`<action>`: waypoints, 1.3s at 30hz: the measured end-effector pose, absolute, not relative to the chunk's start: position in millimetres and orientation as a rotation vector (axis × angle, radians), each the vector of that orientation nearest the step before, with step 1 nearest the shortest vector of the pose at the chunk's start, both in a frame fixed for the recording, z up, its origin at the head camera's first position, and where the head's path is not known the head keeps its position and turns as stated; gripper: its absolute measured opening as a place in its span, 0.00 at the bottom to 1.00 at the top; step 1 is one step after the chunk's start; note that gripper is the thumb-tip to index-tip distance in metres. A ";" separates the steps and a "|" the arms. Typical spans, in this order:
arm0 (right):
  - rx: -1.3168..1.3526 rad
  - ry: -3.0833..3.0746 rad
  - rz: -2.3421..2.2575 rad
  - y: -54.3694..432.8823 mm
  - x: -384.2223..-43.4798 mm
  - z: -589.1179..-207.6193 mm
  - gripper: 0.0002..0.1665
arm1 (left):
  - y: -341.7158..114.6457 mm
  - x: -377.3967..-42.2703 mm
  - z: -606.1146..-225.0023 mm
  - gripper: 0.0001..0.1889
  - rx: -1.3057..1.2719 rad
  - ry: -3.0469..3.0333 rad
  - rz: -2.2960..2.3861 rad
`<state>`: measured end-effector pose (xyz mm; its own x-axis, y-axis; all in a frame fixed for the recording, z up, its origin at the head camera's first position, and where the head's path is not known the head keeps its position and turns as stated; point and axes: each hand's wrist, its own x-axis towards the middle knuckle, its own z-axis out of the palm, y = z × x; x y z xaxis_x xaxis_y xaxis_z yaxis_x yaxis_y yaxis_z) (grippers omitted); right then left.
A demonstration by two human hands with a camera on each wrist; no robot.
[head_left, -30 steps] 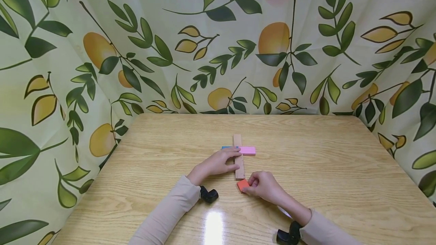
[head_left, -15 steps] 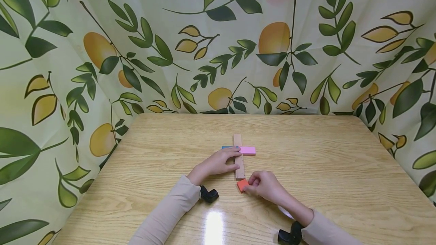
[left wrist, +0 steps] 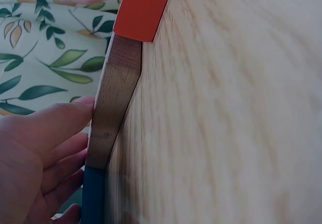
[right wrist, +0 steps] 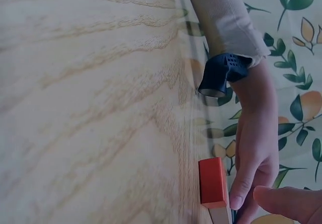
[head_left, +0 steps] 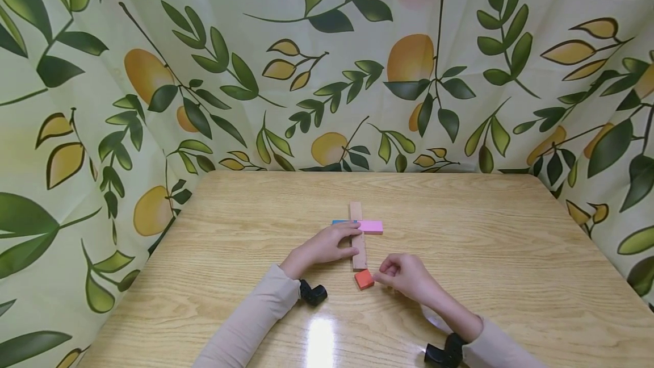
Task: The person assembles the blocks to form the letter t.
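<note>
Several flat blocks form a cross on the table. A plain wooden block points away, a pink block lies right, a blue block left, and another wooden block runs toward me. At its near end lies an orange-red block, turned slightly askew. My left hand rests over the centre of the cross with relaxed fingers, thumb at the near wooden block's side. Just right of the orange-red block is my right hand, holding nothing, its fingers loosely bent.
The wood-grain table reaches back to a leaf-and-fruit patterned cloth that hangs behind and on both sides. Black wrist cameras sit on both wrists, close above the tabletop. A bright light reflection shows near the front.
My right hand has let go of the orange-red block and drawn back a little to the right. The block stays at the wooden block's end. My left hand has not moved.
</note>
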<state>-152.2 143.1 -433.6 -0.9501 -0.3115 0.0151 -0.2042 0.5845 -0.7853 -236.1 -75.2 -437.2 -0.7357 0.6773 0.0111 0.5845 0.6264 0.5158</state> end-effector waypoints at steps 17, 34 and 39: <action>-0.266 2.626 -1.343 159.0 -149.6 -426.1 0.11 | -75.0 -236.5 -437.7 0.27 1.039 2.658 0.728; -0.148 2.777 -1.246 177.6 -147.6 -428.1 0.11 | -75.2 -236.6 -439.0 0.27 1.030 2.650 0.749; -0.150 2.774 -1.255 183.2 -146.0 -428.1 0.11 | -75.2 -236.4 -438.2 0.27 1.038 2.663 0.729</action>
